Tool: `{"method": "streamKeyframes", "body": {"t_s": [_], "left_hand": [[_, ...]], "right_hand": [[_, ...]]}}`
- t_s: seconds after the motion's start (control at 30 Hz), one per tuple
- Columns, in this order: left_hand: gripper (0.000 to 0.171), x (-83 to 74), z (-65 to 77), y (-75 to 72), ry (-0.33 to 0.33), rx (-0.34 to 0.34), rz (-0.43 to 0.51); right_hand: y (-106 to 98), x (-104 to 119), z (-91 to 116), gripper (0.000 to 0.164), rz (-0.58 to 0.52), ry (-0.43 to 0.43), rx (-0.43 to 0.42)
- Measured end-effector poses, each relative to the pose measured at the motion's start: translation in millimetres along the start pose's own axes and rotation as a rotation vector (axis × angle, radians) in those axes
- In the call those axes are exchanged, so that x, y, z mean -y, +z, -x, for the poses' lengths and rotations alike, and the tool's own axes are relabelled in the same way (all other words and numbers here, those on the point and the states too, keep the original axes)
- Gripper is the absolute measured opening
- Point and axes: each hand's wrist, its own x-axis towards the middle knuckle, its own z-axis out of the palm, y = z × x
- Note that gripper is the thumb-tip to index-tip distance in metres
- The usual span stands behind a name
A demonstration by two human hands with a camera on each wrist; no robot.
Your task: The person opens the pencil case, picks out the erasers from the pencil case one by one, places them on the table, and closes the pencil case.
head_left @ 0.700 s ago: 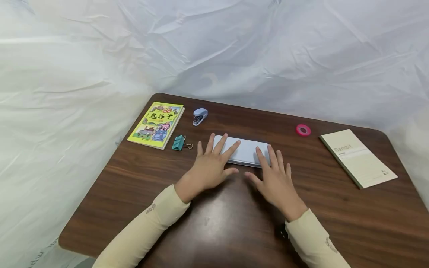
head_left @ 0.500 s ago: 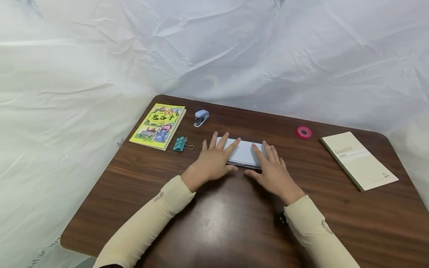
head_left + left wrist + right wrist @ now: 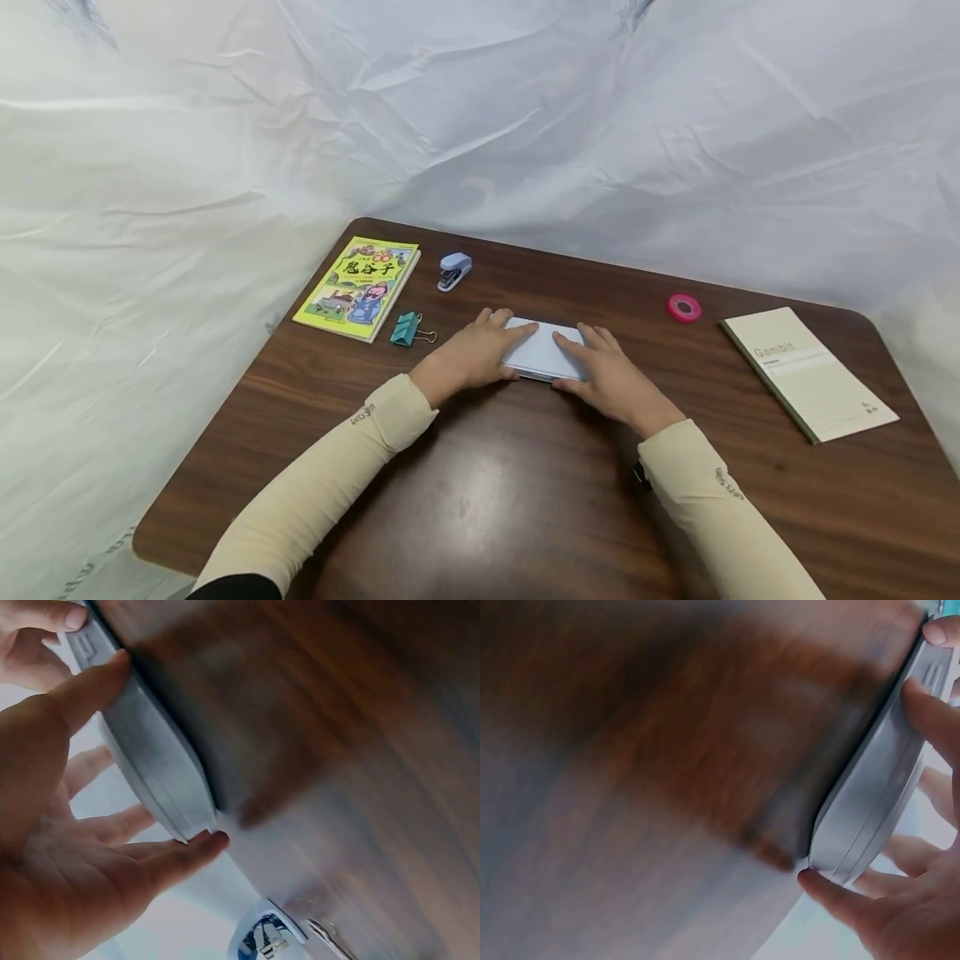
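Note:
A flat, pale blue-white pencil case [image 3: 546,354] lies on the brown table between both hands in the head view. My left hand [image 3: 480,352] holds its left end, and my right hand [image 3: 609,379] holds the right end. Seen from the left wrist, the case's rounded grey side [image 3: 161,765] has a thumb on the front and a fingertip at its end corner. The right wrist view has the case [image 3: 870,795] gripped likewise, thumb near the small front clasp. Fingers cover both ends of the lid from above.
Left of the case are a teal binder clip [image 3: 405,329], a pale blue stapler [image 3: 454,272] and a yellow comic-style book [image 3: 358,287]. Rightward lie a pink tape roll [image 3: 684,308] and a cream notebook [image 3: 810,371]. White sheeting [image 3: 525,125] hangs behind the table [image 3: 465,533].
Both hands have gone from lying spread over the case to gripping its two ends, fingers bending and thumbs coming to the front edge. The camera view has shifted slightly.

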Motion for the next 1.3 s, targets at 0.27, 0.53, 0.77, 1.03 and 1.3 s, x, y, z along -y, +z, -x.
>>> {"method": "streamKeyframes", "body": {"t_s": [0.27, 0.53, 0.77, 1.03, 1.3], "left_hand": [[0.088, 13.7, -7.5, 5.3, 0.045, -0.023, -0.08], [0.09, 24.2, -11.8, 14.1, 0.051, -0.04, -0.06], [0.09, 20.7, -9.4, 5.3, 0.051, -0.036, 0.025], [0.098, 3.0, 13.2, -25.7, -0.009, 0.019, 0.088], [0.116, 24.0, 9.4, -14.5, -0.109, 0.026, 0.218]], "right_hand": [[-4.6, -4.9, -0.2, 0.07, -0.042, -0.042, -0.013], [-6.4, -4.1, -2.9, 0.067, -0.052, -0.055, -0.006], [-15.6, -2.9, -6.5, 0.067, -0.043, -0.014, 0.058], [-23.2, -4.2, -8.9, 0.07, -0.085, 0.002, 0.078], [-37.1, -13.4, 4.6, 0.067, -0.103, 0.026, 0.049]]}}
